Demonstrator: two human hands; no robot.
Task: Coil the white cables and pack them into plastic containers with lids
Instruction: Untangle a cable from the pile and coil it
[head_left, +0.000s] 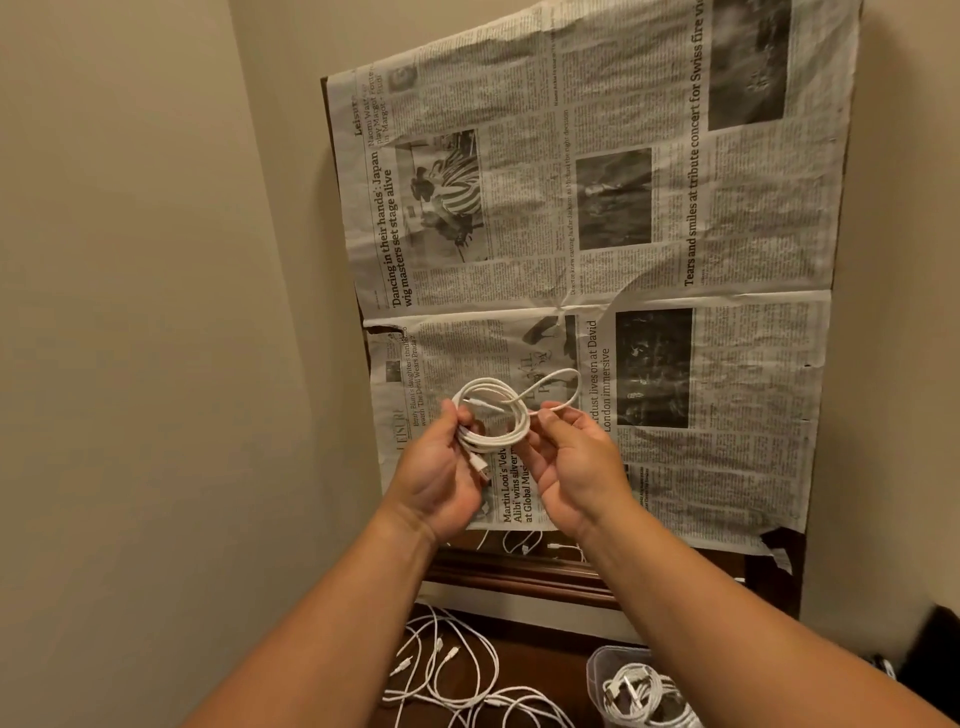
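Observation:
I hold a white cable (493, 415) wound into a small coil, raised in front of a newspaper-covered surface. My left hand (436, 473) pinches the coil's left side, and a USB plug hangs below its fingers. My right hand (571, 462) pinches the loose end, which arcs up in a loop to the right of the coil. Low on the right, a clear plastic container (597, 670) holds coiled white cables (644, 691), partly hidden by my right forearm. No lid is on it.
Several loose white cables (457, 670) lie tangled on the dark wooden surface (550, 670) at the bottom. Newspaper (623, 260) covers a board ahead. A beige wall (130, 312) stands on the left. A dark object (930, 654) sits at the lower right edge.

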